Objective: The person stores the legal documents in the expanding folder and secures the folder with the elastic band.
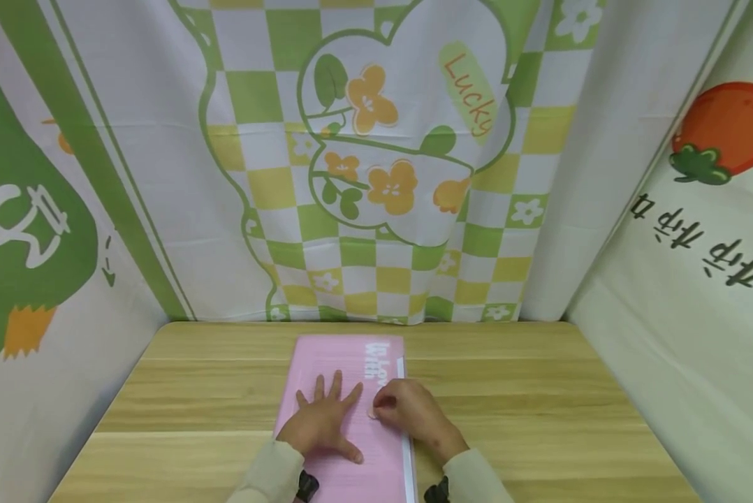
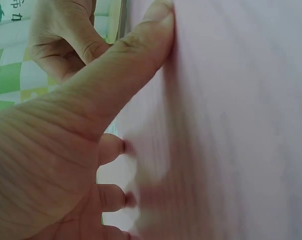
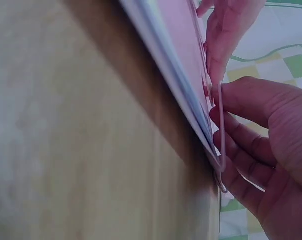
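Observation:
A pink document folder (image 1: pixel 339 353) with white lettering lies lengthwise on the wooden table. My left hand (image 1: pixel 323 424) presses on its surface, fingers spread and thumb pointing toward the right hand. In the left wrist view the left thumb (image 2: pixel 136 42) bears down on the pink surface. Over the folder's right part, my right hand (image 1: pixel 412 409) pinches between thumb and fingers a thin pale pink strand (image 3: pixel 221 127), which bows down toward the folder's edge. Beside those fingertips a small pale round piece (image 1: pixel 371 413) shows. White sheets (image 3: pixel 168 65) line the folder's open edge.
The light wooden table (image 1: pixel 527 405) extends to both sides of the folder. A checked green and yellow curtain (image 1: pixel 376 279) hangs behind its back edge, with printed white cloth at the left and right.

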### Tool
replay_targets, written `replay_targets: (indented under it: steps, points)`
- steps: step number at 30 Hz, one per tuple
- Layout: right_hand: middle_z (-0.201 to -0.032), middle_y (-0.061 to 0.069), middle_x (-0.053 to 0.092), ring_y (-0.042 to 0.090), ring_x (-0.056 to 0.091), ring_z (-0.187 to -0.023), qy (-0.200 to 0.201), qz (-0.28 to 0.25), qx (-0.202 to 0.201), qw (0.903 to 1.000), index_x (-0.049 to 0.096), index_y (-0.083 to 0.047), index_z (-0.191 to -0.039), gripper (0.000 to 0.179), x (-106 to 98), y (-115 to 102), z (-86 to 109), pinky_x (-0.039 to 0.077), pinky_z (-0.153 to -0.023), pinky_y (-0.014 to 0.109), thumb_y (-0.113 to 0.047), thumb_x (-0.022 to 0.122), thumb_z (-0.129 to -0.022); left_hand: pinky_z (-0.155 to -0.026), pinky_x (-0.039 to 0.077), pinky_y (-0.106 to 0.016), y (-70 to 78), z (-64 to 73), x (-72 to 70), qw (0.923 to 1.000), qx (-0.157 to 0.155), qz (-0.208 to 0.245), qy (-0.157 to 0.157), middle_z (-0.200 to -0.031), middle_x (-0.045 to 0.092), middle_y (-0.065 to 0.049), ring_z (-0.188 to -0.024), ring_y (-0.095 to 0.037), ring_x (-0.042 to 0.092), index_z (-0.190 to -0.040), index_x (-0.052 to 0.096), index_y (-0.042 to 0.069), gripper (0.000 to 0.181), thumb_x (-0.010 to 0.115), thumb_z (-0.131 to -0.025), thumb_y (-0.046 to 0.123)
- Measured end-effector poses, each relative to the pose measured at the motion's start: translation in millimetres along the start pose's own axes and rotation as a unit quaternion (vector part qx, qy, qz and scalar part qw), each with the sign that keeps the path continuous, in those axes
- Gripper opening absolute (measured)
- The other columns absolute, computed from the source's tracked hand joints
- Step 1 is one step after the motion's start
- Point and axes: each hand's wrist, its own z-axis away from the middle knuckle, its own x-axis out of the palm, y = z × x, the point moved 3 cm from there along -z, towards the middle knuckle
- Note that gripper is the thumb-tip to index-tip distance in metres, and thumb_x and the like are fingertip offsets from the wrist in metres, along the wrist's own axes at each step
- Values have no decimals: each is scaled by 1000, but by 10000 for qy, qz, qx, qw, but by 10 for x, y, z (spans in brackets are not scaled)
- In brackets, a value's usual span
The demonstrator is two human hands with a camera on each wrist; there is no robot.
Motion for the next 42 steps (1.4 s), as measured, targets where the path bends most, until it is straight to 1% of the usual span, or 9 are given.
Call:
replay_targets:
  steps: [6,12,18,23,27,33,35,38,42]
  points:
    - [-90,-7,71,9,65,-84,-126,260,56,9996,79,-15,-92,11,5,-32,-13,54,-83,36,-21,84,-85,-100,13,-86,-10,-2,23,9999,35,-100,28,-163,15,-32,-144,-63,11,-161,35,16,124,90,-59,60]
    - [-90,-8,71,7,63,-84,-247,168,45,9995,80,-15,-93,10,19,-44,-32,54,-82,35,-19,84,-85,-100,14,-86,-11,8,19,9999,-9,-153,58,-163,17,-31,-144,-62,13,-160,37,16,124,91,-58,60]
    - [-88,-9,70,7,63,-83,-210,221,115,9995,80,-17,-92,9,48,-49,-39,54,-81,34,-16,83,-84,-100,14,-86,6,15,-2,9999,11,-111,42,-163,18,-32,-143,-63,14,-160,37,15,124,91,-58,59]
    - [-88,-10,69,6,61,-83,-222,287,181,9992,80,-18,-93,9,67,-55,-58,54,-80,34,-18,83,-84,-100,14,-85,-1,7,-9,9997,-75,-212,26,-163,17,-31,-144,-62,13,-161,37,17,124,90,-57,60]
    - [-85,-11,66,5,59,-78,-218,425,222,9986,80,-18,-91,9,81,-61,-74,53,-76,31,-18,82,-83,-101,13,-85,-11,-1,9,9998,-91,-195,-8,-164,15,-30,-145,-62,12,-161,36,18,124,89,-58,61]
    - [-82,-10,64,3,54,-73,-144,594,64,9981,80,-16,-90,11,124,-117,-92,51,-69,26,-13,80,-79,-102,12,-84,-36,24,23,9997,-100,-199,-48,-164,15,-30,-145,-62,11,-161,35,18,123,89,-59,60]
    - [-81,-10,62,2,52,-71,-165,574,14,9982,80,-16,-88,12,134,-141,-101,50,-68,25,-11,79,-78,-102,12,-84,-38,32,19,9997,-90,-206,-69,-164,15,-29,-145,-61,11,-161,35,18,123,89,-60,59]
    - [-78,-10,58,3,50,-69,-244,476,1,9986,77,-16,-81,9,141,-168,-121,48,-65,25,-9,77,-75,-103,12,-84,-33,43,18,9998,-3,-174,-47,-165,15,-28,-145,-61,11,-161,35,18,123,89,-59,60]
    - [-76,-10,54,4,48,-68,-392,372,184,9984,71,-19,-75,12,135,-173,-138,47,-65,27,-8,76,-74,-104,12,-83,-33,52,27,9998,104,-149,-15,-165,16,-27,-146,-59,11,-161,36,19,123,89,-59,61]
